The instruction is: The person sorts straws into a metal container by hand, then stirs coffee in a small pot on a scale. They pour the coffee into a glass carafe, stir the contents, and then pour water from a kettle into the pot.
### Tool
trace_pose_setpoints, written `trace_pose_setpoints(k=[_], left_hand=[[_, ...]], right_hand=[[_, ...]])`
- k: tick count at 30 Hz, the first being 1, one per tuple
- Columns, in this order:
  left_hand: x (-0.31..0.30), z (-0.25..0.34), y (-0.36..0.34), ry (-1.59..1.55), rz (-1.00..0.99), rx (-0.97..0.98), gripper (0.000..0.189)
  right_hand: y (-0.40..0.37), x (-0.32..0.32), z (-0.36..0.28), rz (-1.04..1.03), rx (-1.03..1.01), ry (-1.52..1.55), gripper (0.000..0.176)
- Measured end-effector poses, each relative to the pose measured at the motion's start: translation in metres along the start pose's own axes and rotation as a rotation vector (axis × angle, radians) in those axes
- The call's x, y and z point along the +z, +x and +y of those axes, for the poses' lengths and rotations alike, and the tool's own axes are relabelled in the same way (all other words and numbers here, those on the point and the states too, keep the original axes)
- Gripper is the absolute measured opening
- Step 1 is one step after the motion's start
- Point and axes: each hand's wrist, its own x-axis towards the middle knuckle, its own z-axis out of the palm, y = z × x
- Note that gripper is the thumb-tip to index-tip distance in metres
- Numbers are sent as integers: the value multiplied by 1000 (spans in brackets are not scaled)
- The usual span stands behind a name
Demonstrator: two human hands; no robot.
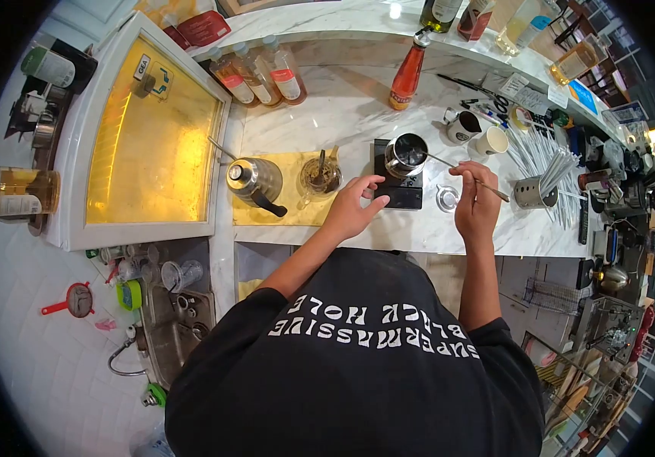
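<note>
My right hand (477, 204) pinches a long-handled metal spoon (443, 161), whose far end reaches into a small round vessel (393, 169) with dark contents. That vessel stands on a black scale (410, 202). My left hand (354, 209) is just left of the scale, thumb and fingers apart and holding nothing. Beside it on the left is a glass server (320, 178) with a brown, grainy top and a dark handle-like piece sticking up. A small round metal or glass piece (447, 199) lies between the scale and my right hand.
A steel gooseneck kettle (260, 180) sits on a yellow cloth (297, 217). Behind stands a red bottle (407, 76). To the right are a dark-filled pitcher (462, 126), a cream cup (492, 142) and a metal holder (531, 193) among many straws. A yellow-lit cabinet (152, 145) borders the left.
</note>
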Motion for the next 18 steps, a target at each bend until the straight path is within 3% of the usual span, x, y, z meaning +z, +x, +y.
trace_pose_setpoints(k=[18], left_hand=[[-17,-14,-15,-7,-88,-19,45]], right_hand=[[-6,0,-22,-12,30,-76,14]])
